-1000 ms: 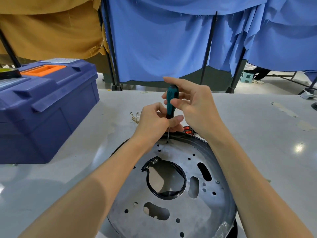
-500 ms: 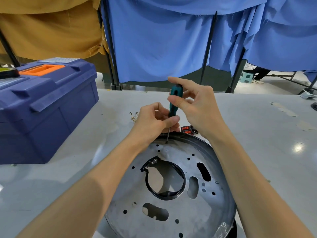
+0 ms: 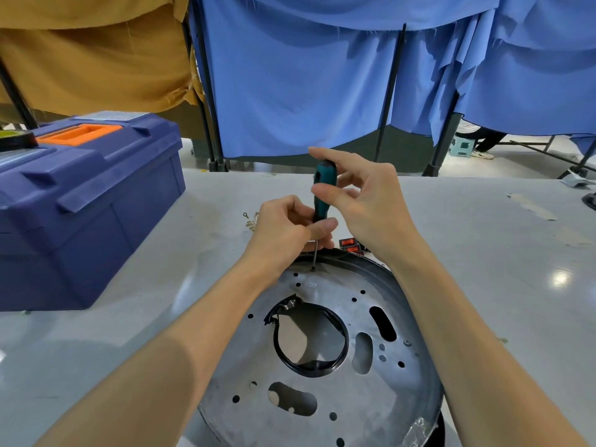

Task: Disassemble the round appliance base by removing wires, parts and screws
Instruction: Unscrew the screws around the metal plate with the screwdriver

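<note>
- The round metal base (image 3: 322,366) lies flat on the grey table (image 3: 483,269), nearest the camera, its near edge cut off by the bottom of the picture.
- A large round hole ringed by a black gasket (image 3: 311,340) sits at its middle, with the gasket torn at the upper left; smaller slots and drilled holes are scattered around it.
- A small screw (image 3: 407,342) shows on the right part of the plate.
- Both bare forearms reach over the plate toward its far rim.
- The screwdriver (image 3: 322,195) stands nearly upright, its thin shaft tip resting in a hole at the far rim of the plate.
- The left hand (image 3: 283,230) is curled around the lower part of the handle, thumb and fingers closed on it where the shaft begins.
- The right hand (image 3: 364,201) pinches the teal handle higher up between thumb and fingertips, the index finger stretched over the top and the other fingers loosely bent.
- Just beyond the rim, red switches (image 3: 351,245) lie on the table.
- Left of the hands lie small loose metal parts (image 3: 250,219).
- A blue toolbox (image 3: 80,204) with an orange handle stands at the far left.
- Blue curtains (image 3: 306,75) and a mustard one (image 3: 90,50) hang behind the table.
</note>
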